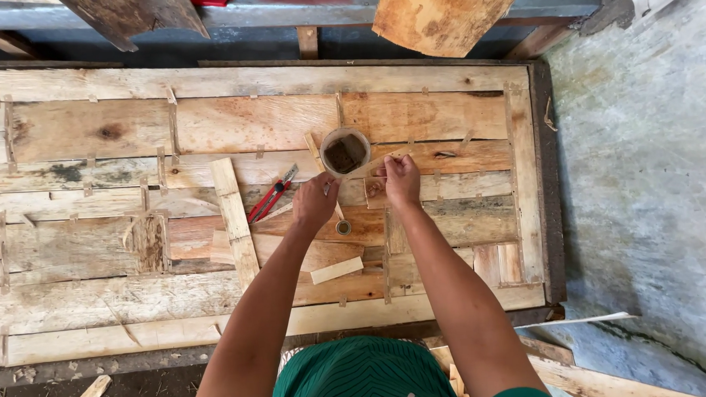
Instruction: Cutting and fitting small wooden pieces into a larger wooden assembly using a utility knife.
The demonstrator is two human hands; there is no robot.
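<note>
Fingers [394, 166] of the right hand [402, 180] are pinched shut on the end of a thin strip of wood veneer [371, 166], which runs from the hand toward the rim of a round clear container [345, 152] of dark brown stuff. Whether the strip touches the rim cannot be told. The left hand [314, 202] is curled just below and left of the container, its fingers bent closed around something small and pale; what it grips is too small to make out.

Both hands work over a panel of patched wooden veneer sheets [207, 133] that covers the tabletop, the pieces joined with short bits of tape. A small roll of tape [343, 227] lies on the panel just below the left hand, between the two forearms. A red utility knife [272, 196] lies tilted just left of the left hand. Beside the knife, a long narrow wooden slat [235, 219] lies nearly upright across the sheets, and a short pale offcut [336, 270] rests near the left forearm. A curved slab of raw wood [440, 12] leans at the far edge. To the right of the tabletop is a grey concrete floor [653, 169].
</note>
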